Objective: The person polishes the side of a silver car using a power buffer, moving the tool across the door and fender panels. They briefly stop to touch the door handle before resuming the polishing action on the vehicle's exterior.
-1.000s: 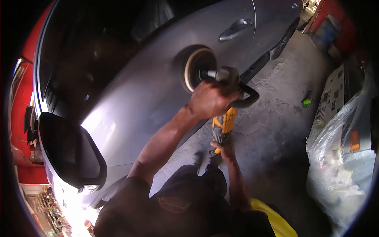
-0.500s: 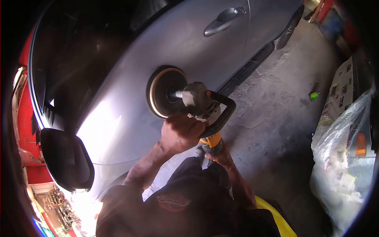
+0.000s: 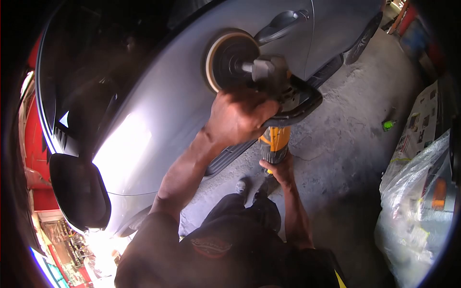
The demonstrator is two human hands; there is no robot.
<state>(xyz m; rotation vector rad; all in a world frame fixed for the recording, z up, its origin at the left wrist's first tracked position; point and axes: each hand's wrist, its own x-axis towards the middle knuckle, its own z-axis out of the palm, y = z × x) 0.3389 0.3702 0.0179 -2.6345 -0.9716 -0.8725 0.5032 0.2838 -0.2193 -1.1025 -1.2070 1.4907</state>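
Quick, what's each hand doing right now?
Left hand: closed on the front of the polisher, by its loop handle.
Right hand: closed around the polisher's rear end.

From my end I see a dark, short-sleeved shirt (image 3: 192, 271) with a faded oval emblem (image 3: 211, 246) — reddish, its pale lettering too blurred for me to read — dark trousers (image 3: 240, 213) and greyish shoes (image 3: 241, 186); left hand (image 3: 240, 115) and right hand (image 3: 281, 169) are ungloved.
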